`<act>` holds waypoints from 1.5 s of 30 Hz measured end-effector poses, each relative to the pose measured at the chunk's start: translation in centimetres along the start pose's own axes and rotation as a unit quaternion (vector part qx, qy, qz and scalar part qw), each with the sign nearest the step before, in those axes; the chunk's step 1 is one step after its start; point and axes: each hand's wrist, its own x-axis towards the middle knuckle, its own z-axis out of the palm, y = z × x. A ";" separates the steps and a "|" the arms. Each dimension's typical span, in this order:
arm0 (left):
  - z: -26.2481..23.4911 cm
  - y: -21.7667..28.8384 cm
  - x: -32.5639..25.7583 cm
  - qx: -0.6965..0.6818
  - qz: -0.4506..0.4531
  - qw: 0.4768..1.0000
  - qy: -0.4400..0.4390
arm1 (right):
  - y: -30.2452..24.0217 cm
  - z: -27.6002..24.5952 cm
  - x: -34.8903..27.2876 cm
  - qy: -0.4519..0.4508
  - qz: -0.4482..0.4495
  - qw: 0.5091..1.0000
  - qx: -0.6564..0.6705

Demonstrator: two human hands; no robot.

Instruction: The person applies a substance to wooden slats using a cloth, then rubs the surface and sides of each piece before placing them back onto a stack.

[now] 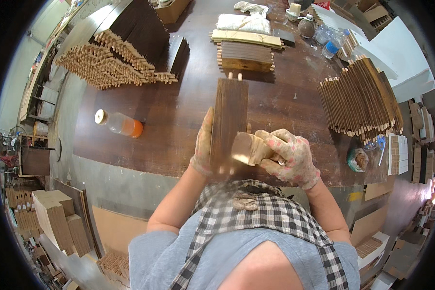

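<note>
Dark-brown rectangular wooden board (229, 113) with pale dowel pins (240, 76) at its ends is seen in the head view, held above the dark-brown wooden tabletop (179, 121) in front of the checked apron (275, 210). Its long axis is pointed away from the body, and its left edge is gripped by the gloved left hand (204, 145); most of those fingers are hidden by the wood, so how far they are wrapped beneath cannot be told. By the right hand (290, 157), in a pale glove with pink patches, a beige block with a brown face (248, 149) is gripped, the fingers closed around its right end. The block is laid over the right edge of the wood, near the body end. From the right fingers, the wood lies just leftward, beyond the block; the left hand is nearer, being in direct contact.
</note>
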 end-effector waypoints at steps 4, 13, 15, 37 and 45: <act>-0.8 -1.2 -0.5 -0.055 -0.053 0.997 -0.026 | 4.1 -1.4 1.5 0.006 0.028 0.999 -0.047; 1.4 -1.7 0.1 -0.137 -0.084 0.979 -0.124 | 2.6 1.8 4.8 0.266 0.062 0.929 0.251; -0.1 -2.6 0.9 -0.028 -0.023 0.979 -0.201 | -0.5 3.5 5.0 0.173 -0.053 0.975 0.128; -2.5 -1.9 6.1 -0.229 -0.183 0.943 -0.159 | -1.1 8.9 3.9 0.096 -0.077 0.988 0.095; -1.1 2.1 4.2 0.098 -0.008 0.983 0.153 | 2.5 2.9 0.1 0.265 0.180 0.861 0.395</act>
